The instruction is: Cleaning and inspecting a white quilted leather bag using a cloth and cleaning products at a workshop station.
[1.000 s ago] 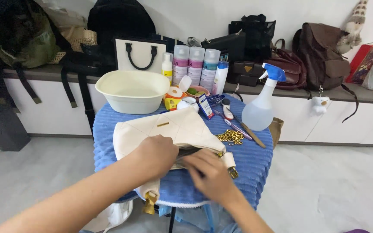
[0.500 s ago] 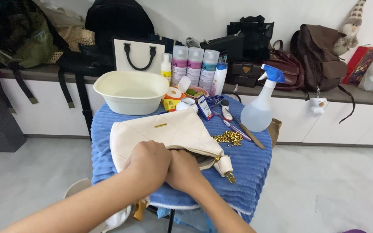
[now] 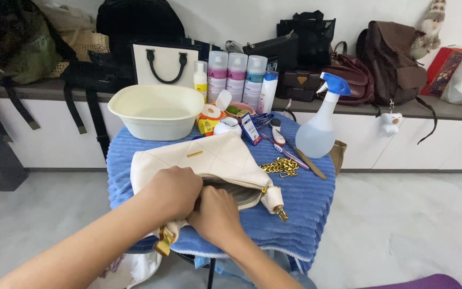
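Observation:
A cream quilted handbag (image 3: 209, 160) with gold hardware lies on a blue ribbed towel (image 3: 300, 203) over a small table. My left hand (image 3: 175, 190) grips the bag's near edge at its open zipper. My right hand (image 3: 215, 214) presses against the opening beside it, fingers tucked toward the inside. The bag's gold chain (image 3: 282, 167) lies loose on the towel to the right. What the right fingers hold is hidden.
A cream basin (image 3: 156, 109), a spray bottle (image 3: 319, 128), several bottles (image 3: 236, 77), small tubes and brushes (image 3: 282, 142) crowd the table's far half. Dark bags and a backpack (image 3: 389, 61) line the shelf behind. Grey floor surrounds the table.
My right hand slid left along the bag's opening and now sits tight against my left hand. The bag shifted slightly.

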